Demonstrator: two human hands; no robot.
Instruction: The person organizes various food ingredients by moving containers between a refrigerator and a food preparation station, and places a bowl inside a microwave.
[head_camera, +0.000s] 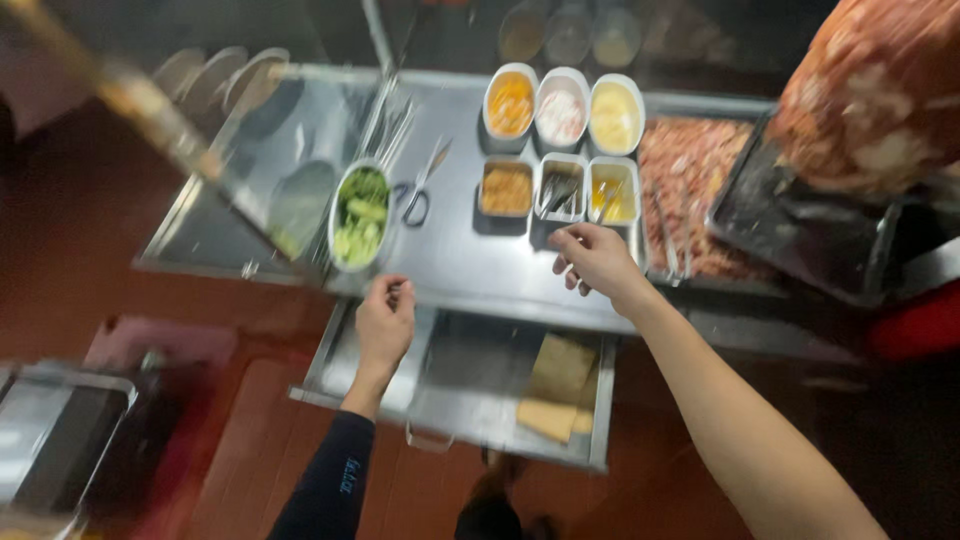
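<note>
Stainless, flat and slick: counter (460, 255). Held right hand (597, 260) over counter's front half, fingers loosely curled, apparently empty, just beside small rectangular tubs (560, 188) at counter's middle. Judged tubs rigid, light, perhaps greasy; best gripped by raised rims. Rested left hand (385, 322) at counter's front lip, above open steel drawer (470, 385); could not tell through blur whether pinching anything. Tan flat sheets (558, 385) in drawer.

Under your wrists the steel drawer (470, 385) stands pulled open, tan flat wrappers (556, 385) (blurred) stacked at its right end.
</note>
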